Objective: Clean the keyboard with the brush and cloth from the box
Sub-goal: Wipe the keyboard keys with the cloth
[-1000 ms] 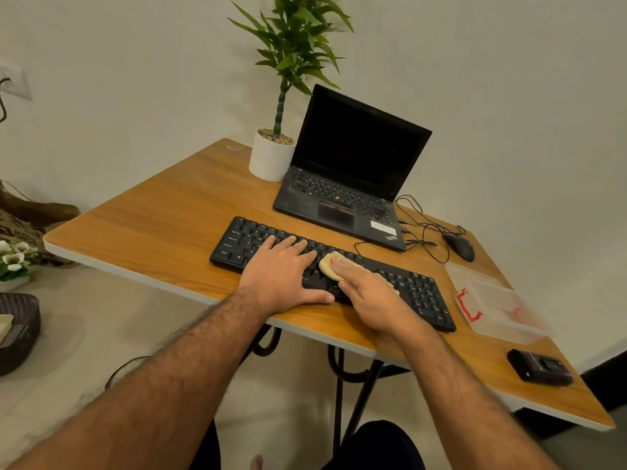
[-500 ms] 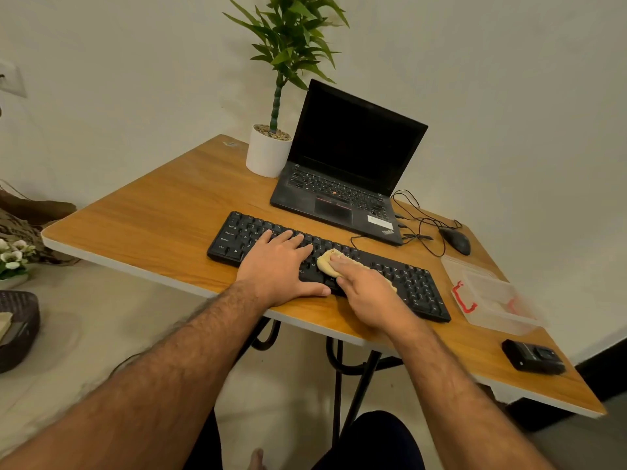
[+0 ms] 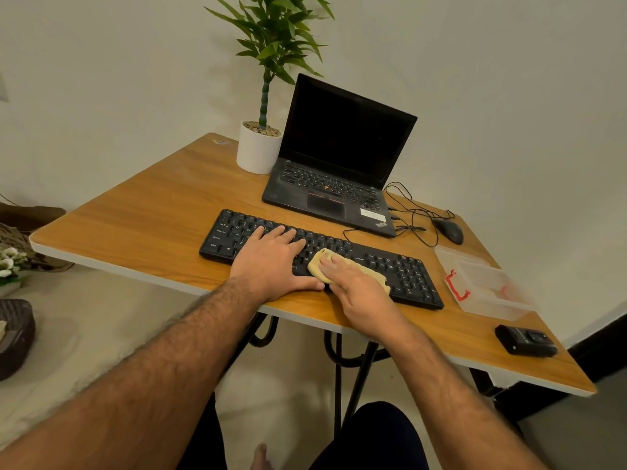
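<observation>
A black keyboard [image 3: 407,273] lies across the near part of the wooden table [image 3: 142,225]. My left hand [image 3: 271,262] rests flat on its left-middle keys, fingers straight, thumb along the front edge. My right hand [image 3: 359,286] presses a yellow cloth [image 3: 320,262] onto the keys near the middle, fingers laid over it. Part of the cloth shows again past my knuckles. The clear plastic box [image 3: 492,293] with red clips stands open to the right of the keyboard. No brush is visible.
An open black laptop [image 3: 339,164] sits behind the keyboard, with a white potted plant [image 3: 258,150] to its left. A black mouse [image 3: 449,230] and tangled cables lie at the back right. A small black device [image 3: 524,339] rests near the front right edge.
My right hand has slid the cloth a little along the middle keys toward the front edge. My left hand stays on the keyboard. The camera has shifted slightly.
</observation>
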